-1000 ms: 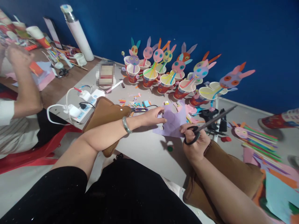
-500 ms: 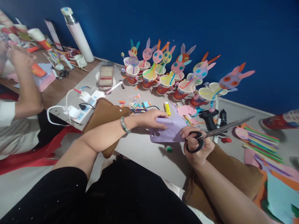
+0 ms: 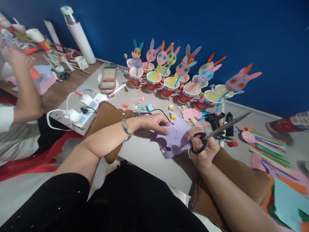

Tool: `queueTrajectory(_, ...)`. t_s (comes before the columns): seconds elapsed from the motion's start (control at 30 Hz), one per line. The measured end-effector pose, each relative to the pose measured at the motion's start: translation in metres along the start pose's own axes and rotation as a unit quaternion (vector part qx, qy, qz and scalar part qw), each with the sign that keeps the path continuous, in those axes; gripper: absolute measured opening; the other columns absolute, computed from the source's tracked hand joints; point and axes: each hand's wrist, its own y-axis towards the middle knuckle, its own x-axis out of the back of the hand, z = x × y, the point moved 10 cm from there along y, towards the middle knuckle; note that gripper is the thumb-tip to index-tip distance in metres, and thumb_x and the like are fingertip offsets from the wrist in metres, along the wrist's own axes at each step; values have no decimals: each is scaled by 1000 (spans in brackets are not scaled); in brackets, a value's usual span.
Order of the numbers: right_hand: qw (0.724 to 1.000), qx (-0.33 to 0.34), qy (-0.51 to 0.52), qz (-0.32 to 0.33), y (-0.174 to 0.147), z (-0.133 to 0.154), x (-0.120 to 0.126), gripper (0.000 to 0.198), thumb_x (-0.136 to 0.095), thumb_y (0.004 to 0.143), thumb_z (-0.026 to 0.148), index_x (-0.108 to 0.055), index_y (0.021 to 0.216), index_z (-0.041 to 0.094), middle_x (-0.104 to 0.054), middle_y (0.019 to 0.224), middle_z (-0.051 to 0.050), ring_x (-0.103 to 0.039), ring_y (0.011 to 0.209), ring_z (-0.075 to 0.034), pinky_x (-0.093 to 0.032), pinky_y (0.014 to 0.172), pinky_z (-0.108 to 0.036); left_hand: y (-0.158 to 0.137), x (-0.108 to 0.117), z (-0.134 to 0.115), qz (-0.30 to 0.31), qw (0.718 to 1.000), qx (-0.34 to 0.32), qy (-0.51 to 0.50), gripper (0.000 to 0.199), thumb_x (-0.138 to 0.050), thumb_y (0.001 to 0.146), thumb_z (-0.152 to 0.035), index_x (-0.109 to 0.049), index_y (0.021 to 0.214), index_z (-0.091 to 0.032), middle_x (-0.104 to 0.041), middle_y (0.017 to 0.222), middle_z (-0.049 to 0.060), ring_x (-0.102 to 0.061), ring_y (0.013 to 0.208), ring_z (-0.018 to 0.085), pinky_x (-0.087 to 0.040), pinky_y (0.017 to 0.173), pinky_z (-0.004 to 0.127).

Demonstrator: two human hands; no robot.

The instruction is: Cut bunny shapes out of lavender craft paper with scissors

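While the left hand (image 3: 154,123) pinches purple paper (image 3: 175,138), the right hand (image 3: 204,151) grips scissors (image 3: 222,129).
Left fingers are clamped on the paper's upper left edge; it spreads between them and the right fingers, which close around black handles, blades slanting away to their right.

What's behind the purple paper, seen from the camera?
Beyond its far edge, a yellow tube and pink paper scraps show. Whatever the purple paper covers can't be seen.
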Motion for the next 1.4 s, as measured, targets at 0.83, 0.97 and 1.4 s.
queueTrajectory(0.83,991,20,-123,56,-5,10,-9,17,-66,87,29,-58,74,22,-57,71,-1,-52,62,-16,-42,60,-32,-9,44,1,-261,956,-10,-131,34,-72,75,-30,-41,68,-19,-31,53,-10,-25,49,4,-16,50,23)
queueTrajectory(0.97,982,-26,-147,117,-10,1,-23,23,-71,83,31,-56,70,22,-62,70,-1,-56,63,-17,-44,61,-32,-20,60,-2,-353,913,-45,-198,21,-67,77,-21,-48,85,-17,-41,55,-10,-33,50,4,-23,52,21)
queueTrajectory(1.4,951,-123,-164,230,-12,-19,-50,40,-73,82,44,-49,59,22,-61,58,1,-53,54,-14,-40,55,-28,-32,76,9,-461,819,-100,-326,36,-79,71,-29,-44,75,-19,-50,58,-8,-49,58,7,-39,61,22)
